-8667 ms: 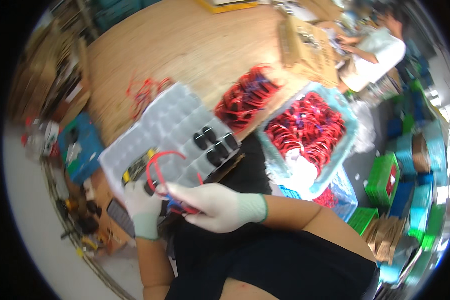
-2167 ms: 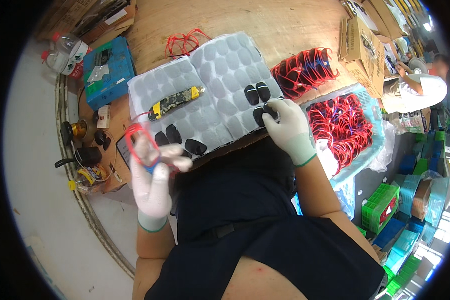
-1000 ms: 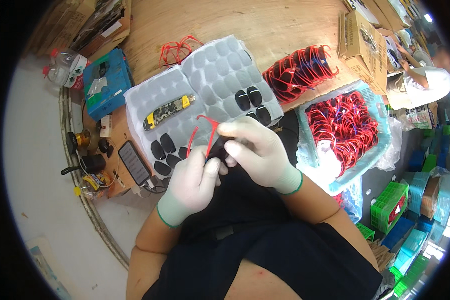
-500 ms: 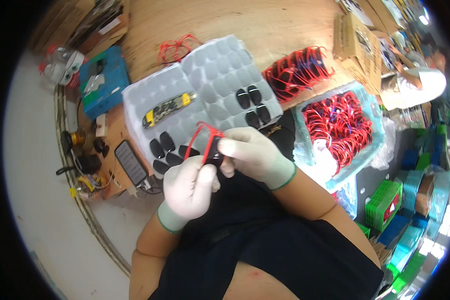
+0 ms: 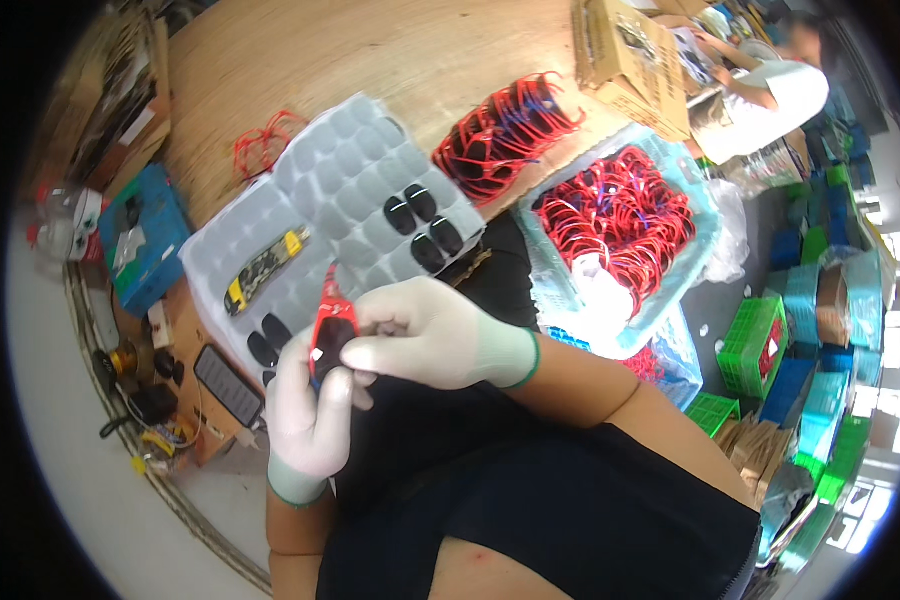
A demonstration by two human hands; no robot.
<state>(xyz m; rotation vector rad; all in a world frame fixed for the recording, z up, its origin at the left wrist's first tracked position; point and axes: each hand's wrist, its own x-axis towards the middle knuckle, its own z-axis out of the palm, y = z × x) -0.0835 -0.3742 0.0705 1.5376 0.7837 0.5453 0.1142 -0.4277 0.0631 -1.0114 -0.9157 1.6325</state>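
Observation:
Both hands wear white knit gloves with green cuffs. Between them is a red pair of sunglasses (image 5: 332,308), with one dark lens facing up. My left hand (image 5: 308,415) is closed around its lower end. From the right, my right hand (image 5: 425,335) pinches the lens edge between thumb and fingers. Just beyond them lies a pale moulded tray (image 5: 345,150) with rounded pockets. Loose dark lenses (image 5: 422,203) sit at its right side, and more lenses (image 5: 263,350) at its near left are partly hidden by my left hand. A yellow and camouflage-patterned utility knife (image 5: 267,270) rests on the tray.
A row of red-framed glasses (image 5: 510,135) and a loose red bundle (image 5: 267,143) lie beyond the tray. At right stands a light-blue crate (image 5: 705,225) full of red frames. A phone (image 5: 228,385) and blue box (image 5: 142,240) are left. Another person (image 5: 770,105) works at far right.
The sunglasses have turned in my hands: the temple stood out to the left before, and now a lens faces up. The whole view has shifted, moving the table leftward.

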